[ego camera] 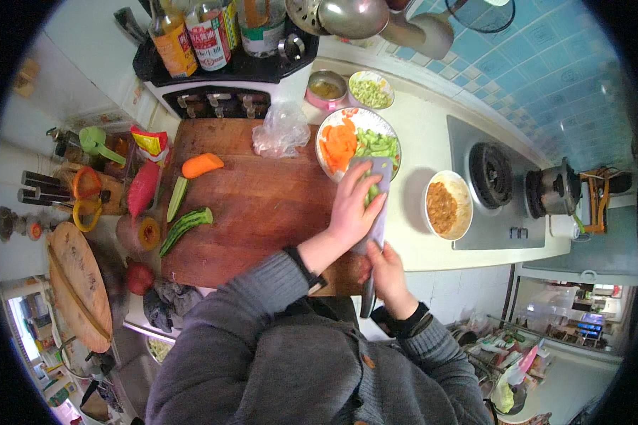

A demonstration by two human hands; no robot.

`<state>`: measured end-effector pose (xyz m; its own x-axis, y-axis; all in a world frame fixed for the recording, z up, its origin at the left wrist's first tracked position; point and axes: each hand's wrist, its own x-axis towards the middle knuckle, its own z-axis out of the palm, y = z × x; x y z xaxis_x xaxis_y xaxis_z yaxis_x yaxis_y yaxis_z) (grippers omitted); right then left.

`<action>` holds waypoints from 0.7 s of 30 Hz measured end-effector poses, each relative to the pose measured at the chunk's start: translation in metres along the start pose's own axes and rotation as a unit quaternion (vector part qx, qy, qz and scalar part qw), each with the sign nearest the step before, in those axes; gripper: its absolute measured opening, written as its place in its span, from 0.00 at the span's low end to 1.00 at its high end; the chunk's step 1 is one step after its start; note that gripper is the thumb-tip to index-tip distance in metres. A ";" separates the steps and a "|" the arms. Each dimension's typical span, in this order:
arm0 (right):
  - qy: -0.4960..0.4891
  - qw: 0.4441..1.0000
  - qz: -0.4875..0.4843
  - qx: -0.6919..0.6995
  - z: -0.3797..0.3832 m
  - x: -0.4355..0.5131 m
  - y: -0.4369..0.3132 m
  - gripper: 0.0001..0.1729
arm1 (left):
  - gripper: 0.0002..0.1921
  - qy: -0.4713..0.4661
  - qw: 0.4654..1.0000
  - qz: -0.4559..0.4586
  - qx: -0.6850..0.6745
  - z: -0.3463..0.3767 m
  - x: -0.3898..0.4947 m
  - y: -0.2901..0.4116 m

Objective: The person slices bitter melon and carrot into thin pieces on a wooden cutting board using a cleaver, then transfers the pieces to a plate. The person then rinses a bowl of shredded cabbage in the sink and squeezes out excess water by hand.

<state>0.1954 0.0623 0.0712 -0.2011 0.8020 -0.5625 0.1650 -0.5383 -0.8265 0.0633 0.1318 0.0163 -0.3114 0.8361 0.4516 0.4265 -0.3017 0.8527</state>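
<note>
My right hand [387, 268] grips a kitchen knife [381, 210], its broad blade tilted at the rim of a patterned plate [327, 118]. Green slices lie on the blade under the fingers of my left hand [357, 204], which rests against them. Sliced carrot [339, 143] fills the plate's left side and green slices [375, 142] its right. On the wooden cutting board [260, 212], at the left, are a carrot piece [202, 165], a pale green cut piece [177, 198] and a dark green cucumber-like piece [187, 229]. A clear plastic bag [283, 130] sits near the board's far edge.
A white bowl of brown food [471, 212] stands between the plate and the gas stove [457, 159]. Behind the plate are a pink-sided bowl [325, 101] and a bowl of shredded greens [388, 101]. Bottles [208, 37] stand on a black shelf; ladles [353, 18] hang above. A knife block [109, 186] is left.
</note>
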 end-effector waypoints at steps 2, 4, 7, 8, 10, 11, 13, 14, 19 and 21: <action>0.020 0.999 -0.019 0.032 -0.016 0.022 -0.027 0.14 | 0.17 0.022 0.999 0.002 -0.034 0.030 0.037 -0.007; 0.034 0.998 -0.015 0.050 -0.031 0.042 -0.048 0.13 | 0.16 0.038 0.998 -0.041 -0.033 0.053 0.065 -0.021; 0.043 0.998 -0.009 0.041 -0.049 0.066 -0.067 0.13 | 0.14 0.062 0.995 -0.073 -0.016 0.081 0.090 -0.043; 0.045 0.998 -0.011 0.032 -0.055 0.071 -0.071 0.13 | 0.14 0.066 0.994 -0.086 -0.018 0.090 0.096 -0.051; 0.048 0.998 -0.014 0.023 -0.067 0.076 -0.076 0.13 | 0.12 0.057 0.993 -0.098 0.021 0.102 0.102 -0.065; 0.045 0.998 -0.026 0.022 -0.072 0.076 -0.078 0.14 | 0.11 0.044 0.993 -0.095 0.062 0.106 0.103 -0.070; 0.057 0.998 -0.031 0.019 -0.082 0.074 -0.080 0.14 | 0.10 0.021 0.987 -0.075 0.143 0.109 0.103 -0.075; 0.058 0.997 -0.044 0.009 -0.086 0.072 -0.080 0.14 | 0.10 0.010 0.981 -0.059 0.183 0.109 0.102 -0.075; 0.028 0.989 -0.144 0.024 -0.097 0.060 -0.077 0.11 | 0.21 -0.052 0.956 -0.042 0.285 0.095 0.101 -0.043; 0.024 0.975 -0.217 -0.029 -0.099 0.053 -0.072 0.10 | 0.27 -0.099 0.972 -0.052 0.204 0.075 0.105 -0.027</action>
<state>0.2685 0.1693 0.1034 -0.2192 0.9630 -0.1568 0.1284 -0.1308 -0.9831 0.0832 0.2624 0.0213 -0.2179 0.9367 0.2741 0.7161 -0.0374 0.6970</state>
